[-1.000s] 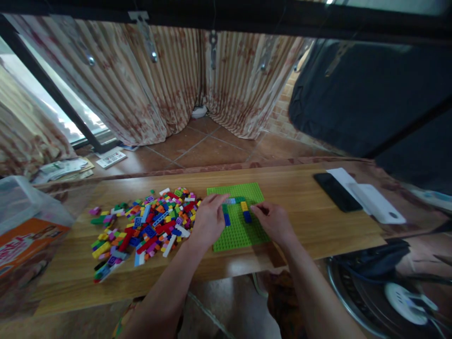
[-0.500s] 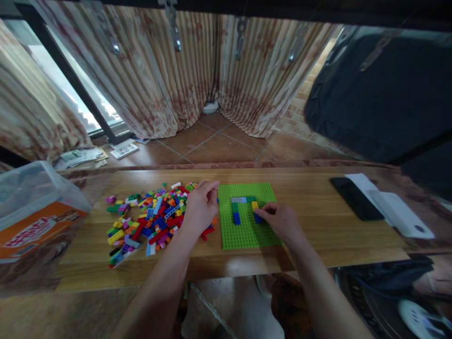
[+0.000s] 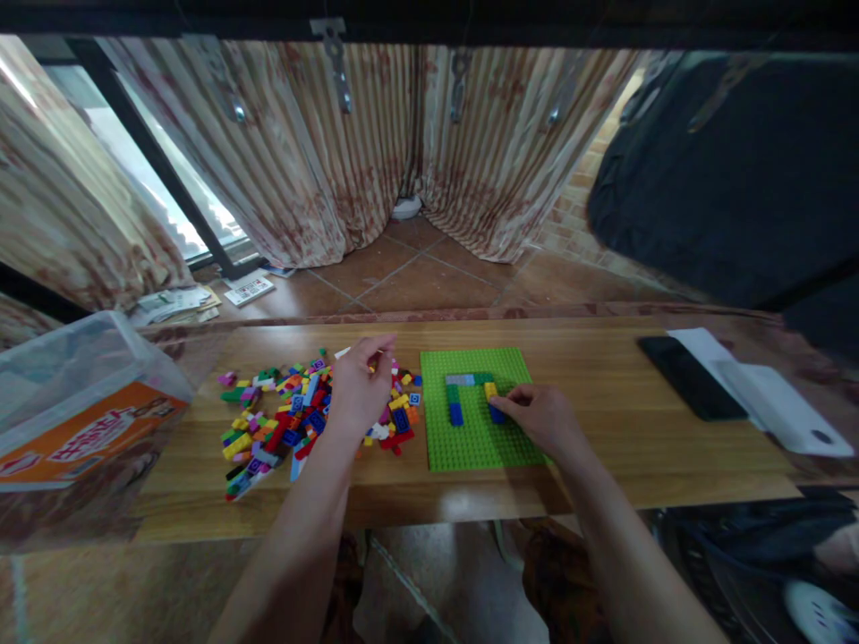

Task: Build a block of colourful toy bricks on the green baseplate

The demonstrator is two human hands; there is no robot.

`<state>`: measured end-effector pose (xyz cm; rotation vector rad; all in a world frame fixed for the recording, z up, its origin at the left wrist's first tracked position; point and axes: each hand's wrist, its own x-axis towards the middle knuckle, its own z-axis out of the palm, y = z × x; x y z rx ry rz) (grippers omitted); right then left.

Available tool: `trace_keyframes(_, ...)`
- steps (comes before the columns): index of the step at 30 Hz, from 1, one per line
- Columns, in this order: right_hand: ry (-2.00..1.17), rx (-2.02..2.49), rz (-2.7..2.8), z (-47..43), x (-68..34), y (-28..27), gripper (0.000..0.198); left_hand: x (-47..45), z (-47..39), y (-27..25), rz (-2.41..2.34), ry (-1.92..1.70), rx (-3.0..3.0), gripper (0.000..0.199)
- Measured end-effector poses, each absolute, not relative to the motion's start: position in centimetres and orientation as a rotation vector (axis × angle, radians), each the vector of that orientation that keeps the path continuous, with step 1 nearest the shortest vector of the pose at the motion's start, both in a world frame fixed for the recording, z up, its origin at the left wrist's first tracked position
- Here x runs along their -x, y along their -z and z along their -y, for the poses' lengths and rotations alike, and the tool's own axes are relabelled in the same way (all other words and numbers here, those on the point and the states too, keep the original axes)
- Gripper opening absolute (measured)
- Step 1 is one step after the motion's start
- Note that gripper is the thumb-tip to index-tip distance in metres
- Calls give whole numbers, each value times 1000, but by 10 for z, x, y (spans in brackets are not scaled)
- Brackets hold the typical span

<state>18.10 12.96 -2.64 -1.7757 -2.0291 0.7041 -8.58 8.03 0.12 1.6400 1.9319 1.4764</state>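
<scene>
1. Right hand (image 3: 548, 417): fingers touched the blue brick (image 3: 497, 417) on the green baseplate (image 3: 470, 453); grip unclear.
2. Left hand (image 3: 361, 385) hovered over loose bricks (image 3: 397, 419), fingers slightly apart.
3. Brick-setting seemed underway, probably calling for steady pressure.

Clear plastic tub (image 3: 94, 407) with an orange label sits at left, some papers (image 3: 173, 302) far left. Striped, flowery curtains (image 3: 301, 170) hang at the far side above brown floor tiles (image 3: 409, 277). Black phone (image 3: 691, 377) plus a flat white thing (image 3: 782, 402) on the right, and a big dark cover (image 3: 725, 179) far right.
</scene>
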Motion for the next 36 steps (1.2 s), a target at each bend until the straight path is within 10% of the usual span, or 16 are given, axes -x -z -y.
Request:
trace_keyframes(15,-663,941,2249,-68,-100,24,12,103,-77,-6,-2042,-1484,-1570,25)
trace_keyframes(36,-607,1099,2258,-48,-58,40,17,106,-69,-7,-2033,-1390,-1592,21)
